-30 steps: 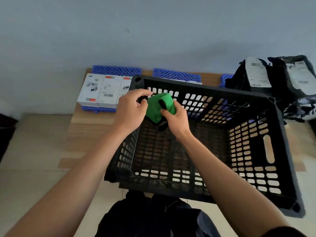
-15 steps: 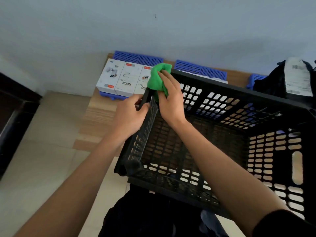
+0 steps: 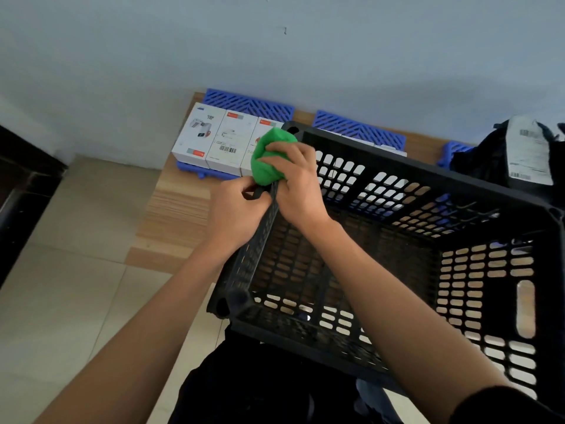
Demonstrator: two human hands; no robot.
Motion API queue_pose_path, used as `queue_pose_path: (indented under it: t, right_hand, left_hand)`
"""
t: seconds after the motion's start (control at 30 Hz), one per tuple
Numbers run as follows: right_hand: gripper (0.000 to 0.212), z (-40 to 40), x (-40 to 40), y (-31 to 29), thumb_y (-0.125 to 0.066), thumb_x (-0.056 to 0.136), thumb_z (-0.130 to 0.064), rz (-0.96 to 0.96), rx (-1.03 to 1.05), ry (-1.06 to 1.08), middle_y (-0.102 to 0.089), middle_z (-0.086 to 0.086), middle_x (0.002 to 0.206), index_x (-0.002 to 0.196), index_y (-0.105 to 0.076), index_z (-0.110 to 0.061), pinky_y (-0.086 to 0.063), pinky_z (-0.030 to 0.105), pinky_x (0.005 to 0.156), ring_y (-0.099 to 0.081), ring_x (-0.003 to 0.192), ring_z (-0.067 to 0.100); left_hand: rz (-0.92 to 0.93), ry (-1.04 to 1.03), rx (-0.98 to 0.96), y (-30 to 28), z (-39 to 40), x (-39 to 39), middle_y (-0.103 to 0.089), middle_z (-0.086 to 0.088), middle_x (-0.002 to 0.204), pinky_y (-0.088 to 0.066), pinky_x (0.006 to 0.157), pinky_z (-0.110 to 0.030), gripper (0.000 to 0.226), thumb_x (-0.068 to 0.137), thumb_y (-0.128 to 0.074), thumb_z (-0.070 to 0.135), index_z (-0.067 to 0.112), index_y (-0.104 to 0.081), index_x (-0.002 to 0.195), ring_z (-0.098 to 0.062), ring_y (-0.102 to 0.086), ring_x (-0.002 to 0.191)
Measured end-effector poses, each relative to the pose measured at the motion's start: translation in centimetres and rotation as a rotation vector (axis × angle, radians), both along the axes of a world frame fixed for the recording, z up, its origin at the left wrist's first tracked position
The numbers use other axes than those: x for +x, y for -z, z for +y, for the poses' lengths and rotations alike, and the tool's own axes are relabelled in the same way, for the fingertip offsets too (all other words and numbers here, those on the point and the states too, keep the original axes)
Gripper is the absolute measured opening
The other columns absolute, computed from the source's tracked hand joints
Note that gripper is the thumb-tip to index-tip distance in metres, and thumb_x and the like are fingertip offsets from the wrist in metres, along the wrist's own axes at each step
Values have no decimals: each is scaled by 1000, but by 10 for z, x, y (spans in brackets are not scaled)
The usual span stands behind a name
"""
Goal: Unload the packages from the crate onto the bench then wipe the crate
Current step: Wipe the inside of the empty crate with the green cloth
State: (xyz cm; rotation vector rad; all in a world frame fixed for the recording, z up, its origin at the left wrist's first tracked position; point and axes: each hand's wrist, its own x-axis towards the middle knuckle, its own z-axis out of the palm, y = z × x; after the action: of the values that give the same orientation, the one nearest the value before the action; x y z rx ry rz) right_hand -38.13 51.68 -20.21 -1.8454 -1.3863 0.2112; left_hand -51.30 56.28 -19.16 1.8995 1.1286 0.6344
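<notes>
Black slatted crate point(image 3: 397, 270) tilted toward the viewer, near edge just above dark clothing point(image 3: 260, 387); interior holds no packages. Left hand point(image 3: 235, 212) clamped on the crate's left rim, fingers curled over the top edge. Right hand point(image 3: 293, 185) immediately beside it, on the inner side of that same rim, fingers closed round a bunched green cloth point(image 3: 269, 157) pressed against the rim near the far-left corner. Wooden bench point(image 3: 171, 215) under and beyond both hands. Just past the cloth, white boxed packages point(image 3: 214, 139) in a row on a blue slatted panel point(image 3: 247, 102). Further to the right of the right hand, black bagged packages point(image 3: 489, 157) with white labels, resting on the bench at the crate's far-right corner.
</notes>
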Motion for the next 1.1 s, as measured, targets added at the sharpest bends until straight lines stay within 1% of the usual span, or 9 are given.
queue_pose_path:
  t: [0.23, 0.4, 0.5, 0.57, 0.63, 0.7, 0.77, 0.9, 1.1]
  right_hand:
    - [44, 7, 6, -5, -65, 75, 17, -192, -21, 12, -62, 18, 131, 114, -74, 0, -45, 55, 98, -46, 125, 45]
    - [52, 33, 25, -20, -60, 72, 13, -375, -174, 164, -53, 13, 142, 118, -71, -8, -38, 47, 98, -41, 130, 38]
    - [55, 33, 32, -27, -56, 71, 15, -367, -132, 296, -58, 9, 138, 120, -70, -7, -41, 46, 93, -46, 123, 36]
    - [58, 24, 42, -29, -56, 72, 17, -310, -31, 408, -61, 8, 134, 124, -69, -7, -42, 43, 87, -49, 119, 36]
    - [59, 16, 49, -32, -60, 75, 14, -299, 9, 458, -61, 5, 136, 128, -67, -9, -38, 41, 85, -49, 119, 35]
    - [61, 15, 50, -33, -59, 76, 11, -285, -59, 416, -59, 2, 142, 132, -65, -13, -36, 43, 88, -47, 125, 34]
    - [63, 16, 45, -28, -57, 80, 6, -300, -166, 290, -55, -2, 148, 137, -63, -20, -33, 48, 96, -42, 134, 32]
    - [60, 14, 43, -16, -60, 83, -1, -376, -212, 214, -55, -2, 149, 139, -62, -22, -33, 51, 101, -43, 135, 32]
    - [53, 8, 50, -7, -59, 86, -2, -428, -148, 281, -59, -3, 144, 136, -64, -21, -35, 45, 99, -48, 129, 30]
  left_hand:
    - [7, 37, 15, 3, 1, -3, -70, 11, 75, -52, 67, -21, 5, 83, -69, 20, 21, -73, 86, -7, -67, 75]
    - [86, 70, 21, 2, 3, -4, -70, 16, 81, -58, 73, -33, 4, 88, -67, 29, 29, -71, 90, -3, -66, 75]
    - [98, 73, 3, 4, 4, -5, -70, 19, 85, -60, 74, -34, 8, 90, -67, 32, 31, -70, 97, -3, -66, 78]
    - [173, 112, 15, 6, 7, -5, -68, 18, 87, -59, 70, -35, 9, 92, -65, 35, 35, -64, 101, -4, -65, 78]
    - [276, 180, 86, 2, 15, 2, -69, 14, 93, -55, 65, -33, 22, 90, -62, 37, 35, -60, 112, -8, -65, 82]
    - [306, 219, 172, -3, 25, 15, -70, 6, 108, -51, 68, -33, 46, 88, -63, 32, 30, -52, 133, -18, -66, 95]
    - [282, 244, 230, -9, 34, 34, -67, -2, 119, -47, 74, -37, 57, 88, -64, 23, 25, -45, 141, -25, -63, 106]
    - [314, 247, 282, -14, 37, 55, -63, -8, 122, -55, 83, -48, 56, 88, -59, 14, 20, -46, 143, -29, -62, 108]
    - [349, 250, 318, -10, 35, 55, -61, -7, 126, -56, 83, -48, 61, 89, -58, 13, 19, -42, 147, -29, -62, 109]
